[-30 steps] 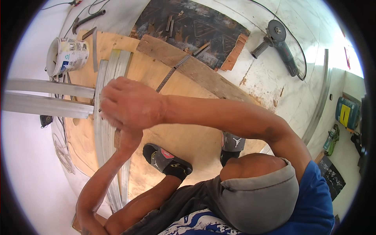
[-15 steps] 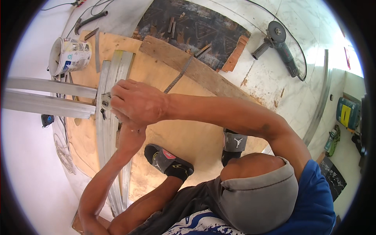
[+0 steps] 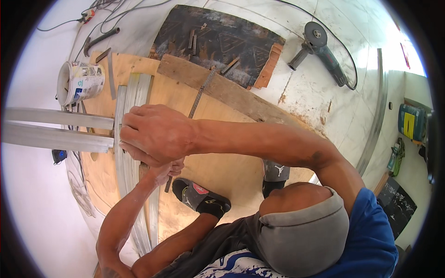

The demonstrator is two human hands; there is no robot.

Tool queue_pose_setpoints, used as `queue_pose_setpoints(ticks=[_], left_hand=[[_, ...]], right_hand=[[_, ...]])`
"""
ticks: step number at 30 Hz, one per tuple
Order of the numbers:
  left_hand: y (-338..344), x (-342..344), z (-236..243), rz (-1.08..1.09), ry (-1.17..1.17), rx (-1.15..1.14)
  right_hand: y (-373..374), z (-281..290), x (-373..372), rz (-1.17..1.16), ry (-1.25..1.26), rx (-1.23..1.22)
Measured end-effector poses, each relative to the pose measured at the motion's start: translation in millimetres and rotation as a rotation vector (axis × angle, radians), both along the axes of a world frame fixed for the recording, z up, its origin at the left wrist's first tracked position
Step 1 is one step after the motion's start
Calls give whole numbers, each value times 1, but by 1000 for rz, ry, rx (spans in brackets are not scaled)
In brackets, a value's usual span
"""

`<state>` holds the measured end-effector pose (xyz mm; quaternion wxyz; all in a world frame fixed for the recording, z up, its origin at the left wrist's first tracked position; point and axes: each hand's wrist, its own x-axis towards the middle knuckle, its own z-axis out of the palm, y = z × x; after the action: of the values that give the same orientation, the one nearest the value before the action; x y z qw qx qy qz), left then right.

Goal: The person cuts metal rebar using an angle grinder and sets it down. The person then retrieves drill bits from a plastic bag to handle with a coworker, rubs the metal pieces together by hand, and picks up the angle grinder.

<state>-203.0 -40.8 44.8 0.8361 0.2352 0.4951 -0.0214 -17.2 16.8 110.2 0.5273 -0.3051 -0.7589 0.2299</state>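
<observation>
Silvery metal profiles [image 3: 134,88] lie lengthwise on a plywood sheet [image 3: 222,157] in front of me. My right hand [image 3: 155,134] is curled into a fist over them, its fingertips at the ends of two crosswise profiles [image 3: 58,135]; whatever it grips is hidden. Just below it, my left hand [image 3: 169,171] is closed, partly covered by the right. A dark rod [image 3: 168,185] juts out beneath its fingers. Beyond my right wrist a ribbed steel bar [image 3: 200,95] slants across a wooden plank [image 3: 222,90]; I cannot tell whether it and the rod are one piece.
A stained white bucket [image 3: 85,83] stands at the left, with a hammer [image 3: 102,41] behind it. A dark board [image 3: 232,37] with short bars lies at the far side. An angle grinder [image 3: 327,55] and its cable rest at the right. My sandalled foot [image 3: 201,197] is near my hands.
The view has shifted slightly. My left hand has come lower and right from under my right hand, and the rod end now shows. A round metal piece at my right fingertips has become hidden.
</observation>
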Motion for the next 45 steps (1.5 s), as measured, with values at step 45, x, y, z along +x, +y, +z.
queue_pose_setpoints(ticks=[45], left_hand=[[95,64,18,-566,461,1107]], right_hand=[[-45,-22,22,-48,-47,-109]])
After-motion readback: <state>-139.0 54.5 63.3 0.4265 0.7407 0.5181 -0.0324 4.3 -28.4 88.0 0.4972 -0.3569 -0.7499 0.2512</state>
